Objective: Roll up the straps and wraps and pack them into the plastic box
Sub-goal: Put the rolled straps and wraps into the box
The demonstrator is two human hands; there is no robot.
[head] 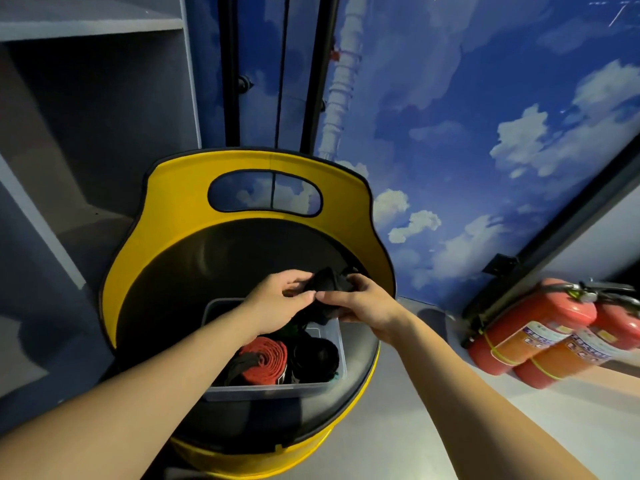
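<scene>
While over the plastic box (337, 344), both hands (320, 299) clamped on black wrap (327, 280); extinguisher labels (543, 341) unreadable

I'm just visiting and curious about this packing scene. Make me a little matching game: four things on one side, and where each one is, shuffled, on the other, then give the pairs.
Things
1. red rolled wrap
2. black strap
3. clear plastic box
4. fire extinguishers

Places
A. on the black seat of the yellow chair
B. lying on the floor by the wall, to the right
C. held between the left hand and the right hand, above the box
D. inside the box, at its near left

Pairs: 1-D, 2-C, 3-A, 4-B
</scene>
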